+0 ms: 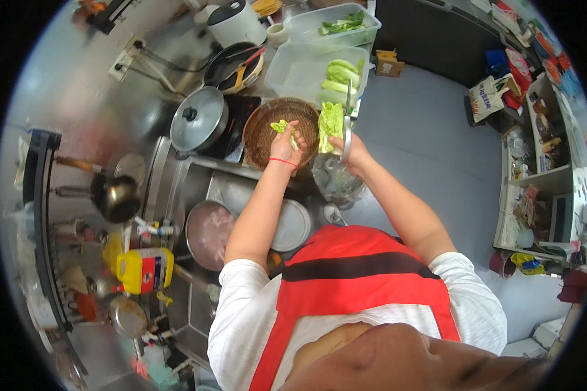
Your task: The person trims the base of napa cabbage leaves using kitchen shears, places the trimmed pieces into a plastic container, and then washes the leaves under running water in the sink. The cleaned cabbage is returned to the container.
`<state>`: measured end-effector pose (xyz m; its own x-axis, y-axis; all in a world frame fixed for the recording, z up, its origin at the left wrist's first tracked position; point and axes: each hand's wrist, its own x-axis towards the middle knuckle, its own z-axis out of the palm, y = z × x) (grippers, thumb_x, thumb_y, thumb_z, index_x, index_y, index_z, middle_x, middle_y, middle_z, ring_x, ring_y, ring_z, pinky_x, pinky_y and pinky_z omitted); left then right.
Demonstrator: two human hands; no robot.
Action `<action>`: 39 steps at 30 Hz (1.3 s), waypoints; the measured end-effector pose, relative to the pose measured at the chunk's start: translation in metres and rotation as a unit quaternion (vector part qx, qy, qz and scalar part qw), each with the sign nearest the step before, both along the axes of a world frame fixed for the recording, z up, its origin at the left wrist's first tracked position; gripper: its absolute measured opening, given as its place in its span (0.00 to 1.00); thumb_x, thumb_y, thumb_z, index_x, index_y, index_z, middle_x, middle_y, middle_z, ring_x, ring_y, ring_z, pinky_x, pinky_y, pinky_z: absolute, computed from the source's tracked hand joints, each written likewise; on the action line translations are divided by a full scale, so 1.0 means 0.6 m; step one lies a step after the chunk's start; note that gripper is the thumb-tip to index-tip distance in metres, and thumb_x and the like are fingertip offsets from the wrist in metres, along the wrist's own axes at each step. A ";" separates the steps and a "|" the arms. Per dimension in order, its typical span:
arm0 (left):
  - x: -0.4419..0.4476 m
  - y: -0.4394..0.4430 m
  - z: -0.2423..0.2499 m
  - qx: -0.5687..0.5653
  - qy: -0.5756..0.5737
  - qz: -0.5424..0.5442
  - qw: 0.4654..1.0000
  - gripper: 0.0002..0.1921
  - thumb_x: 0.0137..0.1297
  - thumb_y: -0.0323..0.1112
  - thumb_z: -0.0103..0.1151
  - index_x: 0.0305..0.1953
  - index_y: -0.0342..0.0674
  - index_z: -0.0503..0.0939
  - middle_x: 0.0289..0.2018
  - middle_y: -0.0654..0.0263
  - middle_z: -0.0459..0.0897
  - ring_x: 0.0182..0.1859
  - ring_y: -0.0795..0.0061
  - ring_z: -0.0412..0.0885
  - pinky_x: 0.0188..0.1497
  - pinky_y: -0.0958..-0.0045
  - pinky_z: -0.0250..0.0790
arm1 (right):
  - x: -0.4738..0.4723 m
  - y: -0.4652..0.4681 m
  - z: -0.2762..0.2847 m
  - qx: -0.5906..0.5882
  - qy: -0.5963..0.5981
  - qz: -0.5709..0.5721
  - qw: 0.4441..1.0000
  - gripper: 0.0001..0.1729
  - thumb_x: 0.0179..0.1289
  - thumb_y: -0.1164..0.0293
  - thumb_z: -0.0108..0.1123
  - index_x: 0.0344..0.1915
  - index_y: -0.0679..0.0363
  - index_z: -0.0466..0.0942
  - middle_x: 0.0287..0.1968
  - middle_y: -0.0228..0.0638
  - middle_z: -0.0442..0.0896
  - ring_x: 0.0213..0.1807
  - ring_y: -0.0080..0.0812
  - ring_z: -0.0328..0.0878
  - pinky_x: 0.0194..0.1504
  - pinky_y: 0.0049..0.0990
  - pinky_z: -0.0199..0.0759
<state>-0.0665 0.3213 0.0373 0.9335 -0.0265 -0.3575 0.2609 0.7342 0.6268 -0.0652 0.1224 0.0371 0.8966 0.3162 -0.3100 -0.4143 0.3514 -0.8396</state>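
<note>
My left hand [288,145] is over the round wicker basket [261,115], fingers curled around a small piece of lettuce leaf [279,127]. To its right, beside the basket's rim, my right hand [354,152] grips a knife [347,129] whose narrow blade points away from me, along with a larger lettuce leaf [331,122] held against it. Several heads of lettuce [341,73] lie at the right end of a clear plastic tub [288,73] beyond the basket. A plastic bag [336,183] with scraps hangs or stands below my right hand; its support is hidden.
A second tub [303,24] holds leafy greens [345,24]. Left of the basket are a lidded pot [199,119] on a cooktop [239,110] and a frying pan [225,63] with utensils. Nearer, a metal bowl [208,234] sits in the sink. A cardboard box [389,64] stands on the floor.
</note>
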 end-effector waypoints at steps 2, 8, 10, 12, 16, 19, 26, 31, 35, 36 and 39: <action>0.070 -0.006 -0.011 0.020 -0.022 -0.022 0.999 0.06 0.67 0.34 0.49 0.43 0.43 0.70 0.28 0.68 0.75 0.29 0.76 0.73 0.31 0.74 0.69 | 0.019 -0.005 -0.008 0.024 -0.005 -0.018 1.000 0.22 0.58 0.74 0.59 0.53 0.65 0.69 0.45 0.35 0.77 0.44 0.28 0.74 0.44 0.27 0.70; 0.259 -0.118 0.013 0.241 -0.036 -0.085 0.966 0.12 0.64 0.34 0.54 0.47 0.41 0.69 0.40 0.67 0.77 0.42 0.77 0.74 0.41 0.74 0.67 | 0.071 -0.071 -0.017 0.024 0.028 -0.070 0.997 0.23 0.59 0.78 0.57 0.55 0.67 0.67 0.48 0.36 0.76 0.46 0.28 0.74 0.49 0.28 0.69; 0.318 -0.139 0.010 0.247 -0.027 -0.112 0.962 0.16 0.64 0.34 0.55 0.51 0.38 0.69 0.45 0.64 0.77 0.47 0.74 0.74 0.46 0.72 0.68 | 0.089 -0.084 -0.009 0.012 0.029 -0.075 0.997 0.23 0.59 0.76 0.57 0.55 0.67 0.67 0.47 0.36 0.76 0.46 0.29 0.74 0.47 0.27 0.70; 0.355 -0.155 -0.022 0.422 -0.059 -0.072 0.902 0.20 0.62 0.38 0.58 0.53 0.38 0.70 0.48 0.60 0.76 0.51 0.68 0.73 0.49 0.69 0.68 | 0.106 -0.089 0.001 0.006 0.013 -0.066 0.998 0.23 0.59 0.75 0.57 0.55 0.67 0.67 0.47 0.36 0.76 0.46 0.28 0.74 0.48 0.27 0.69; 0.360 -0.143 -0.004 0.497 -0.161 -0.058 0.850 0.35 0.54 0.48 0.64 0.60 0.39 0.66 0.55 0.55 0.72 0.59 0.57 0.68 0.61 0.63 0.59 | 0.167 -0.126 0.000 -0.080 -0.010 0.019 0.997 0.27 0.57 0.74 0.61 0.56 0.66 0.65 0.49 0.36 0.76 0.46 0.27 0.74 0.49 0.26 0.68; 0.272 -0.114 0.077 0.694 -0.412 -0.093 0.584 0.40 0.48 0.53 0.66 0.60 0.41 0.65 0.56 0.55 0.71 0.61 0.56 0.67 0.64 0.59 0.56 | 0.224 -0.137 0.024 -0.099 0.032 0.157 0.982 0.29 0.56 0.70 0.63 0.57 0.62 0.65 0.45 0.33 0.76 0.39 0.22 0.75 0.36 0.21 0.71; 0.148 -0.166 0.121 0.780 -0.378 -0.198 0.457 0.40 0.42 0.38 0.71 0.61 0.50 0.66 0.51 0.64 0.72 0.57 0.63 0.68 0.57 0.60 0.60 | 0.289 -0.135 -0.008 0.134 0.247 0.433 0.857 0.17 0.65 0.56 0.54 0.43 0.58 0.73 0.35 0.33 0.80 0.31 0.23 0.77 0.22 0.18 0.69; 0.114 -0.190 0.096 0.724 -0.248 -0.149 0.626 0.43 0.41 0.34 0.71 0.63 0.42 0.63 0.46 0.59 0.74 0.49 0.57 0.71 0.54 0.62 0.61 | 0.284 -0.122 -0.006 0.174 0.326 0.465 0.805 0.24 0.67 0.49 0.47 0.44 0.59 0.74 0.35 0.34 0.81 0.28 0.28 0.78 0.22 0.17 0.70; 0.091 -0.188 0.091 0.684 -0.202 -0.161 0.682 0.42 0.42 0.31 0.71 0.63 0.41 0.62 0.46 0.58 0.74 0.49 0.57 0.71 0.54 0.64 0.62 | 0.267 -0.119 -0.006 0.165 0.352 0.485 0.783 0.29 0.66 0.44 0.44 0.44 0.59 0.74 0.35 0.37 0.80 0.28 0.27 0.77 0.20 0.14 0.70; 0.090 -0.186 0.092 0.676 -0.189 -0.174 0.691 0.42 0.43 0.30 0.71 0.63 0.41 0.63 0.46 0.58 0.74 0.49 0.57 0.71 0.53 0.64 0.63 | 0.267 -0.118 -0.008 0.165 0.358 0.493 0.775 0.30 0.65 0.43 0.44 0.44 0.59 0.74 0.34 0.37 0.80 0.27 0.26 0.77 0.20 0.14 0.70; 0.084 -0.170 0.104 0.609 -0.167 -0.207 0.747 0.38 0.44 0.33 0.70 0.61 0.41 0.66 0.50 0.58 0.73 0.53 0.59 0.70 0.56 0.65 0.62 | 0.261 -0.115 -0.009 0.179 0.402 0.485 0.756 0.32 0.63 0.41 0.46 0.44 0.60 0.74 0.33 0.40 0.79 0.26 0.25 0.76 0.19 0.13 0.68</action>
